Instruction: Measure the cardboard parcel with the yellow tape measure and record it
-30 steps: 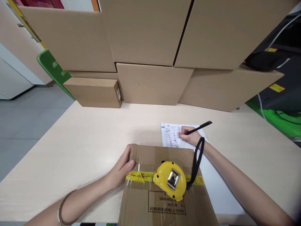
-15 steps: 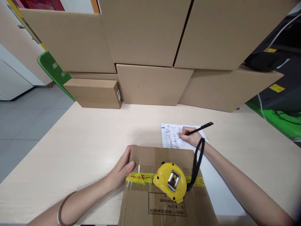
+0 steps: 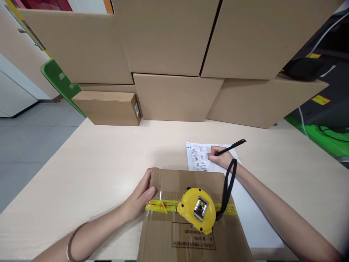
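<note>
A taped cardboard box [image 3: 163,233] stands at the front of the table, its left far corner gripped by my left hand [image 3: 140,196], thumb on top. On the box lies a yellow tape measure [image 3: 192,209] with a black wrist strap [image 3: 230,185] looping off the right side. Beyond the box, my right hand [image 3: 220,156] pinches a black pen [image 3: 231,146] and rests on a sheet of paper [image 3: 199,156] covered in rows of handwriting. Part of the paper is hidden behind the box. A bracelet [image 3: 71,242] circles my left wrist.
Large cardboard boxes [image 3: 174,98] are stacked along the table's [image 3: 109,156] back edge. A smaller cardboard box [image 3: 109,109] stands at the back left. Green panels [image 3: 58,83] and dark equipment with cables [image 3: 321,87] flank the table.
My right hand and the pen have shifted very slightly over the paper. The left hand, box and tape measure stay in place; the whole view drifts a little.
</note>
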Available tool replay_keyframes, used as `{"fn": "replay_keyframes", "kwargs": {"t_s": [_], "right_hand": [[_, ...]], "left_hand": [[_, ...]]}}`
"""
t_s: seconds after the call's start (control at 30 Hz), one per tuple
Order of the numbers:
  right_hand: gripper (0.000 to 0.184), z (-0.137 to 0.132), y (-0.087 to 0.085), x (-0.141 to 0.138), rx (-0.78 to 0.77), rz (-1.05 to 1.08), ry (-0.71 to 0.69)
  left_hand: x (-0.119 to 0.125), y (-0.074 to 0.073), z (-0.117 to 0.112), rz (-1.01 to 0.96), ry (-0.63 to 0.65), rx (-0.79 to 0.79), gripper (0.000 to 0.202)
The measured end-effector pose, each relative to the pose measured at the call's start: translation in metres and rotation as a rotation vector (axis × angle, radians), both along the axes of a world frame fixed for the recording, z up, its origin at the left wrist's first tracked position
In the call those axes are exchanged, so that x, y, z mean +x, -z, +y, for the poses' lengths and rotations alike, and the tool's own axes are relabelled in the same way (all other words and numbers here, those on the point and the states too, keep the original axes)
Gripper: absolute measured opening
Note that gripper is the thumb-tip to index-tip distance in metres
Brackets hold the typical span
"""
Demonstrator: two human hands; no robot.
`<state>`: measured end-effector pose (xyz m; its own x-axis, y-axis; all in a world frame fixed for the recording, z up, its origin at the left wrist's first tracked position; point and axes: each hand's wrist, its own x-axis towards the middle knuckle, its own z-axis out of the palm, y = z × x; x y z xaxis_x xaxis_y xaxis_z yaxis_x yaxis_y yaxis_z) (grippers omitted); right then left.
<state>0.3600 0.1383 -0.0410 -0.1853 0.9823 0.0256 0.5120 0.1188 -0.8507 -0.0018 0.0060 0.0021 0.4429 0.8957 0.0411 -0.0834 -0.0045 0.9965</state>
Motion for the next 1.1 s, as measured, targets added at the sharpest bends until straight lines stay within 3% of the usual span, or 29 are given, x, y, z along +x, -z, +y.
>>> {"fn": "replay_keyframes", "kwargs": {"t_s": [0.3, 0.47, 0.67, 0.87, 1.0, 1.1], "right_hand": [[0.045, 0.001, 0.005, 0.004, -0.023, -0.007, -0.029], [0.024, 0.004, 0.016, 0.012, -0.069, -0.074, -0.048], [0.035, 0.006, 0.021, 0.014, -0.121, -0.131, -0.070], [0.028, 0.006, 0.007, 0.008, -0.109, -0.202, -0.025], [0.046, 0.002, -0.012, 0.006, -0.101, -0.286, 0.007], [0.048, -0.004, -0.028, 0.008, -0.113, -0.427, 0.042]], "left_hand": [[0.000, 0.001, 0.001, -0.016, 0.011, -0.007, 0.050], [-0.002, 0.003, 0.000, -0.012, 0.007, -0.005, 0.053], [0.000, 0.001, 0.001, -0.009, 0.000, 0.000, 0.053], [0.000, 0.006, -0.001, -0.006, -0.021, -0.005, 0.059], [-0.002, 0.012, -0.004, 0.041, -0.096, 0.033, 0.066], [-0.003, 0.010, -0.005, 0.082, -0.131, 0.138, 0.056]]}}
